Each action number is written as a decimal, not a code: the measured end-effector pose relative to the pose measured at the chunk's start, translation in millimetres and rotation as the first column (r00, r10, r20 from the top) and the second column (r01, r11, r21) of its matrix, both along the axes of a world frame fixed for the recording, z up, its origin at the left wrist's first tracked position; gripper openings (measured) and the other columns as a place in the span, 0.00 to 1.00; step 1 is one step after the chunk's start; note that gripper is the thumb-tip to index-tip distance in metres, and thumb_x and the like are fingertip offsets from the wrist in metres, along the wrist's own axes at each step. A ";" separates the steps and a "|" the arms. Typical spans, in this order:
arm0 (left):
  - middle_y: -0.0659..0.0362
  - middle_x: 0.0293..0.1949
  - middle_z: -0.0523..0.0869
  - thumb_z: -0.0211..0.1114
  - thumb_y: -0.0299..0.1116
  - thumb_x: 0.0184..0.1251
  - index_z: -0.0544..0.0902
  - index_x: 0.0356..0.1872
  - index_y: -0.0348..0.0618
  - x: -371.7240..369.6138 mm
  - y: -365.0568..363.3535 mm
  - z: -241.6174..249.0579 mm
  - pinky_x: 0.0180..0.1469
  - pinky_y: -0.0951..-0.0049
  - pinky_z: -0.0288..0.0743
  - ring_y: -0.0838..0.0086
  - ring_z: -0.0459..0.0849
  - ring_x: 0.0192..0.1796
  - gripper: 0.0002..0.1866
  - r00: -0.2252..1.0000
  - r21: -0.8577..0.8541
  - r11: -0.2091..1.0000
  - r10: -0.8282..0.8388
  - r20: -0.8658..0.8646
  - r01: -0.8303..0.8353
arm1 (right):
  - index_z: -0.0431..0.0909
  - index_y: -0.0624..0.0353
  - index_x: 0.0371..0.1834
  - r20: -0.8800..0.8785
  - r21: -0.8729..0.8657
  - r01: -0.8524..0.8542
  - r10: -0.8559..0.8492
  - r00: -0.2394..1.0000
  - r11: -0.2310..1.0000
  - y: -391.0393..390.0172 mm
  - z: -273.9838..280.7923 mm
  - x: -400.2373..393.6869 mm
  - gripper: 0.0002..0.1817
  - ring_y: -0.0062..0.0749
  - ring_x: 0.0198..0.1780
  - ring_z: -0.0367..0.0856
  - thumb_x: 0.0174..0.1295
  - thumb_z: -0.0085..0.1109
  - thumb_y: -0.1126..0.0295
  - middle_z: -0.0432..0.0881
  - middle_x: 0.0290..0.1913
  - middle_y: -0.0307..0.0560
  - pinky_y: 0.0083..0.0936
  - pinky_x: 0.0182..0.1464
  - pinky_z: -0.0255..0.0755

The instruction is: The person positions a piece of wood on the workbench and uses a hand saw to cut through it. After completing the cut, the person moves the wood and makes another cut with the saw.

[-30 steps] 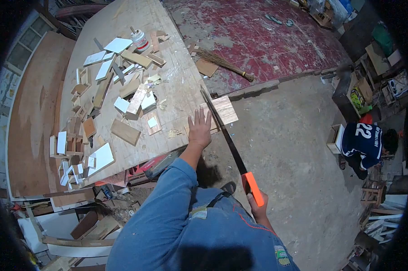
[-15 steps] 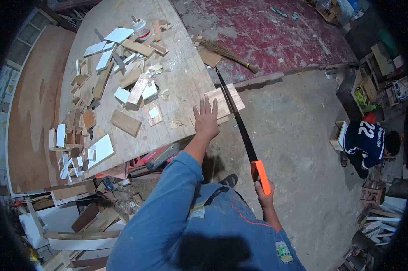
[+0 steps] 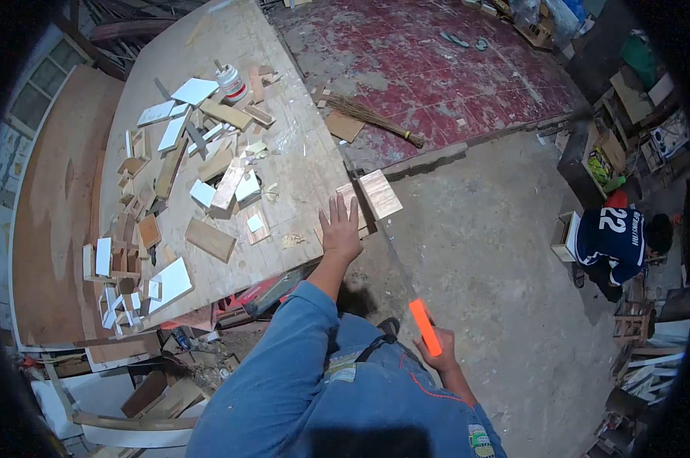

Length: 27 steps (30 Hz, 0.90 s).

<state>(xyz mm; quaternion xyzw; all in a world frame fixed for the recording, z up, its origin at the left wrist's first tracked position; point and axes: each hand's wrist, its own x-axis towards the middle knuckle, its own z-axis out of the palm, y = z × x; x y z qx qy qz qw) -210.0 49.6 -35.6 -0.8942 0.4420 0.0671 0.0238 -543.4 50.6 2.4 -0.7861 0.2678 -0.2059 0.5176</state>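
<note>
A light wooden board [image 3: 381, 195] sticks out past the right edge of the worktable [image 3: 291, 172]. My left hand [image 3: 342, 233] lies flat on the board's table side, fingers stretched out and a little spread. In my right hand [image 3: 440, 351] is the orange handle of a handsaw [image 3: 425, 327], with the fingers wrapped round it. The saw's long blade slants up from the handle to the board and crosses it just right of my left fingers. The cut itself is too small to make out.
Loose wood offcuts [image 3: 211, 239], white pieces [image 3: 196, 91] and a white tub [image 3: 231, 82] lie across the table. A broom [image 3: 371, 118] rests on the red floor [image 3: 436, 84] beyond. At the right, another person [image 3: 616, 237] in a dark numbered shirt bends over.
My right hand has drawn the saw back and down toward my body, and the blade shows less beyond the board. My left hand keeps its place on the board. The view has shifted slightly.
</note>
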 end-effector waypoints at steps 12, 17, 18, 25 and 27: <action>0.43 0.77 0.44 0.64 0.38 0.54 0.51 0.76 0.46 2.9 -1.2 1.2 0.73 0.40 0.40 0.50 0.44 0.78 0.47 0.998 0.014 1.000 -0.001 -0.057 0.002 | 0.77 0.62 0.24 -0.060 0.083 0.004 0.001 0.998 0.997 9.9 2.9 0.6 0.12 0.37 0.21 0.76 0.52 0.70 0.67 0.76 0.20 0.48 0.31 0.27 0.70; 0.42 0.77 0.43 0.71 0.48 0.48 0.48 0.77 0.47 6.7 -2.6 -3.1 0.73 0.41 0.40 0.49 0.44 0.78 0.56 0.999 0.048 0.998 -0.029 0.019 0.028 | 0.77 0.64 0.25 -0.090 0.210 0.196 -0.180 0.979 0.958 8.6 -17.4 -7.1 0.10 0.31 0.21 0.74 0.55 0.66 0.69 0.73 0.19 0.47 0.29 0.27 0.67; 0.42 0.77 0.43 0.72 0.50 0.47 0.48 0.77 0.47 6.0 -1.4 4.0 0.73 0.40 0.40 0.48 0.43 0.78 0.57 0.999 0.055 0.998 -0.030 -0.021 0.031 | 0.77 0.64 0.26 -0.128 0.196 0.212 -0.190 0.973 0.957 10.1 -16.5 -8.2 0.10 0.33 0.22 0.74 0.54 0.67 0.69 0.74 0.20 0.47 0.30 0.27 0.67; 0.40 0.76 0.43 0.73 0.53 0.44 0.58 0.73 0.43 12.5 -3.8 -2.8 0.72 0.39 0.40 0.48 0.42 0.78 0.54 0.997 0.114 0.992 -0.049 -0.062 0.056 | 0.76 0.61 0.25 -0.168 -0.266 -0.013 -0.033 0.985 0.964 -2.5 -9.2 -1.6 0.13 0.51 0.29 0.77 0.49 0.72 0.66 0.76 0.24 0.51 0.39 0.33 0.70; 0.39 0.76 0.43 0.73 0.54 0.44 0.61 0.71 0.42 11.5 -2.7 -3.2 0.72 0.39 0.40 0.48 0.42 0.78 0.52 0.996 0.156 0.986 -0.047 -0.074 0.058 | 0.76 0.60 0.25 -0.202 -0.219 0.019 -0.065 0.977 0.976 0.4 -4.0 1.6 0.14 0.52 0.29 0.77 0.48 0.72 0.65 0.76 0.24 0.51 0.40 0.33 0.70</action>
